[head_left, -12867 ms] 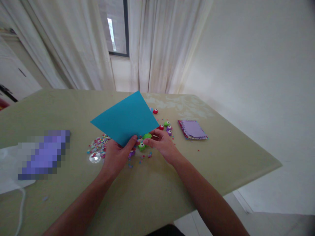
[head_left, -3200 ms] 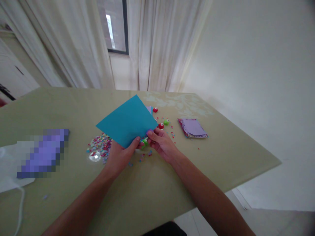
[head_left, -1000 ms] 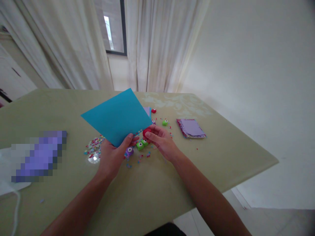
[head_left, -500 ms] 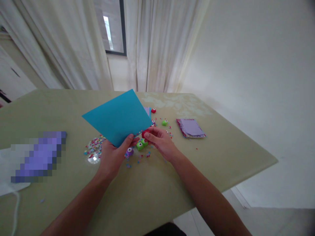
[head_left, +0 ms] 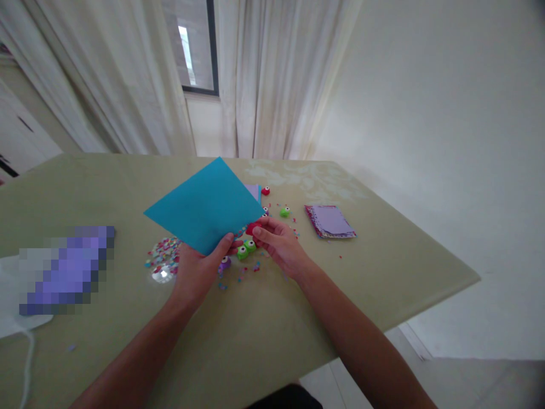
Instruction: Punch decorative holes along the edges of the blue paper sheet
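Observation:
My left hand [head_left: 199, 269] pinches the near corner of a blue paper sheet [head_left: 204, 205], lifted and tilted over the table [head_left: 264, 324]. My right hand [head_left: 279, 243] grips a small red paper punch [head_left: 252, 228] against the sheet's right edge. Two green punches [head_left: 246, 249] and a purple punch [head_left: 225, 262] lie on the table just below my hands. A pile of coloured paper bits [head_left: 164, 253] sits to the left of my left hand.
A stack of purple-topped paper squares [head_left: 330, 221] lies to the right. Another green punch [head_left: 284, 212] and a red punch [head_left: 265, 191] sit farther back. A blurred purple item [head_left: 68, 270] on white cloth lies at left. The table's edge runs close on the right.
The blue sheet has tilted and shifted slightly as my left hand adjusts it. My right hand stays on the red punch at the sheet's edge, where earlier it held a green one.

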The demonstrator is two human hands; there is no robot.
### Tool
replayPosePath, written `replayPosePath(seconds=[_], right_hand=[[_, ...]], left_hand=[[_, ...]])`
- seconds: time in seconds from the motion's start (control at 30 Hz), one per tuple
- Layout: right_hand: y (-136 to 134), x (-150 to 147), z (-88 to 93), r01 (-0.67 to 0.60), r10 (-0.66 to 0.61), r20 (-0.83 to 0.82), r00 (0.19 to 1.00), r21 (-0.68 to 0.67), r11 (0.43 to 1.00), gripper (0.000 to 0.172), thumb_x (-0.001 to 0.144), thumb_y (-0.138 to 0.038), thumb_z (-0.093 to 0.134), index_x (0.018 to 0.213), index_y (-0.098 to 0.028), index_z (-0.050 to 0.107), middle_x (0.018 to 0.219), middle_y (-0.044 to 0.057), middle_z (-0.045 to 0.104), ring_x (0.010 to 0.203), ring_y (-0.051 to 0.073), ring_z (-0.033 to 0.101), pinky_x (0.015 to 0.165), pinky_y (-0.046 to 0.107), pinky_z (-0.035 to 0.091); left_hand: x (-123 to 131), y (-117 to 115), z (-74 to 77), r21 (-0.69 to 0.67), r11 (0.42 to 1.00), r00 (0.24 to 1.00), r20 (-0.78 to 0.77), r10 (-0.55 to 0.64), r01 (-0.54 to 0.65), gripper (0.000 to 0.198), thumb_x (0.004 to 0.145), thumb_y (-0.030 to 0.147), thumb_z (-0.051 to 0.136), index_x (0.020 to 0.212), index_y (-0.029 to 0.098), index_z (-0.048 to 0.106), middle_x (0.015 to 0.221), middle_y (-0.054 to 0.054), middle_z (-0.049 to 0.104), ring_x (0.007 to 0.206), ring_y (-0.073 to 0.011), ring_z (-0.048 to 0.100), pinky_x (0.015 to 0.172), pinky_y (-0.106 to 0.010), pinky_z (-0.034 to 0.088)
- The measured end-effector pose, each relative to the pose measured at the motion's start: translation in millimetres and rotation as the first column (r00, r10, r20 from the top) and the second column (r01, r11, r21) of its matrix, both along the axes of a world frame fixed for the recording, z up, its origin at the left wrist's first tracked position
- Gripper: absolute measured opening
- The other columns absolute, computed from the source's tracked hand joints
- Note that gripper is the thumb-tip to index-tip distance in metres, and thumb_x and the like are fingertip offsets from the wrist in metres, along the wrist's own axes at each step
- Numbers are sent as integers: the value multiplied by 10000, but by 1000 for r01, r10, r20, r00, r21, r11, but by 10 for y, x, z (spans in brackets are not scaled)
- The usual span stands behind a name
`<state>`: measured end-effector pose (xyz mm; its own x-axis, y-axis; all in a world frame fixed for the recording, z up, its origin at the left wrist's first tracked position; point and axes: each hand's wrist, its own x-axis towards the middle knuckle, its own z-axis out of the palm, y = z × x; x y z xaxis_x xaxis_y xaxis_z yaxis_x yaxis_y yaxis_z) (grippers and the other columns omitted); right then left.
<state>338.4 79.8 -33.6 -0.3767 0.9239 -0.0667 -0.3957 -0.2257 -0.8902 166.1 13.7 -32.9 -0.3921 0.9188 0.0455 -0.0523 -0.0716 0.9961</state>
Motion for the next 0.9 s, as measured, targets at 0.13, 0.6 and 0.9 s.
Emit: replayPosePath(seconds=[0.13, 0.6, 0.9], right_hand=[[10, 0, -3, -31, 30, -22, 999, -35, 999, 495, 596, -440, 1055, 934, -215, 771, 952, 13, 803, 790, 140, 718, 728, 266, 553], [22, -3, -26, -49, 49, -22, 999, -20, 999, 446, 648, -473, 1034, 868, -195, 763, 881, 1, 761, 734, 108, 670, 687, 232, 544], [40, -10, -41, -25, 25, 40, 999, -14, 1000, 510, 603, -574, 1025, 777, -183, 747, 739, -19, 672, 640, 92, 540, 611, 235, 442]], left_hand=[[-24, 12, -34, 6, 1000, 997, -82, 3, -2, 402, 785, 491, 878, 992, 163, 774, 859, -91, 852, 744, -283, 826, 691, -356, 678], [-58, 30, -111, 18, 1000, 981, -191, -12, 16, 360, 806, 485, 852, 962, 167, 787, 829, -90, 843, 683, -268, 799, 632, -337, 633], [-61, 42, -103, -9, 997, 983, -163, -83, 83, 350, 758, 480, 870, 905, 175, 780, 764, -94, 827, 625, -282, 788, 596, -356, 646]])
